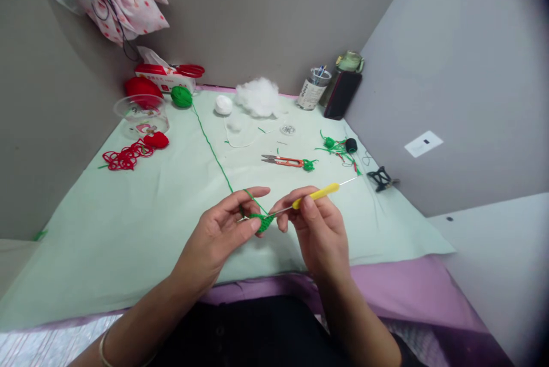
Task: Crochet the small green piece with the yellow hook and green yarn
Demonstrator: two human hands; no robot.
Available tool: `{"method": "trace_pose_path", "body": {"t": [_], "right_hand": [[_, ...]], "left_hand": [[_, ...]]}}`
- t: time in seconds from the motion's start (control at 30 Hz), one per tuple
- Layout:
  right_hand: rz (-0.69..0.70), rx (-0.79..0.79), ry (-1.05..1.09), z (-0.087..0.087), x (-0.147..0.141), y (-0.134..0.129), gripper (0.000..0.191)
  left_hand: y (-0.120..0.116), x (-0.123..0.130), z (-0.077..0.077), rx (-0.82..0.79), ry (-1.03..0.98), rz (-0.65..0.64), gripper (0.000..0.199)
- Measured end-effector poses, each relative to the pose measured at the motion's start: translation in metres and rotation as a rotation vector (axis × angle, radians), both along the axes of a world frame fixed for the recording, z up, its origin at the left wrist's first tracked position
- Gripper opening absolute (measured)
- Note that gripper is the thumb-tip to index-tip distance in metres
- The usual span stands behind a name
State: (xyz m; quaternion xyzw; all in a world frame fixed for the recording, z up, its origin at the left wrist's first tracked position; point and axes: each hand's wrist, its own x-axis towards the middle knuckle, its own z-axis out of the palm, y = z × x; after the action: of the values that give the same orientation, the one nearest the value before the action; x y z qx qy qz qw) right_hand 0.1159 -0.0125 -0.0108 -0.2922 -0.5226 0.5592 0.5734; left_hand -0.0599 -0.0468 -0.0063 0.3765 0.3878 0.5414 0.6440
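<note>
My left hand (pixel 225 227) pinches a small green crocheted piece (pixel 265 223) between thumb and fingers, its index finger stretched out with green yarn over it. That yarn (pixel 210 147) runs back across the table to a green ball (pixel 181 96). Closed around the yellow handle of a crochet hook (pixel 319 194) is my right hand (pixel 317 230). The hook's metal tip meets the upper edge of the green piece. Behind my hands lie orange-handled thread snips (pixel 283 160) with a bit of green yarn at the handle end.
Red yarn (pixel 128 155) and a clear plastic bowl (pixel 143 118) are at the left. White stuffing (pixel 258 97) and a white ball (pixel 223 105) sit at the back. Toward the right are a pen cup (pixel 314 90), a dark phone (pixel 343 94), green scraps (pixel 337 147) and a black clip (pixel 383 179).
</note>
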Motion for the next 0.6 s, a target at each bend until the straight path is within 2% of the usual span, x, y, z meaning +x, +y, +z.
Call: {"method": "trace_pose_path", "body": {"t": [0.17,0.27,0.33,0.37,0.4,0.47,0.53,0.6], "right_hand": [[-0.144,0.187,-0.263,0.0,0.001,-0.012,0.021],[-0.229,0.498,-0.478,-0.005,0.001,-0.018,0.023],[-0.265,0.699,-0.533,-0.009,0.001,-0.02,0.024],[-0.271,0.737,-0.528,-0.011,0.001,-0.02,0.025],[-0.272,0.724,-0.5,-0.012,0.0,-0.02,0.025],[-0.269,0.584,-0.411,-0.012,0.0,-0.02,0.026],[-0.265,0.445,-0.332,-0.01,0.0,-0.02,0.026],[-0.256,0.391,-0.31,-0.008,0.0,-0.021,0.025]], "left_hand": [[-0.001,0.001,0.0,0.043,0.168,0.075,0.029],[-0.002,0.006,0.001,0.079,0.269,0.177,0.022],[-0.003,0.008,0.001,0.067,0.271,0.226,0.031],[-0.004,0.008,0.0,0.056,0.251,0.233,0.037],[-0.004,0.008,0.0,0.045,0.223,0.224,0.042],[-0.005,0.007,-0.001,0.034,0.161,0.182,0.045],[-0.005,0.005,-0.001,0.029,0.114,0.14,0.04],[-0.004,0.004,-0.001,0.022,0.099,0.127,0.036]]}}
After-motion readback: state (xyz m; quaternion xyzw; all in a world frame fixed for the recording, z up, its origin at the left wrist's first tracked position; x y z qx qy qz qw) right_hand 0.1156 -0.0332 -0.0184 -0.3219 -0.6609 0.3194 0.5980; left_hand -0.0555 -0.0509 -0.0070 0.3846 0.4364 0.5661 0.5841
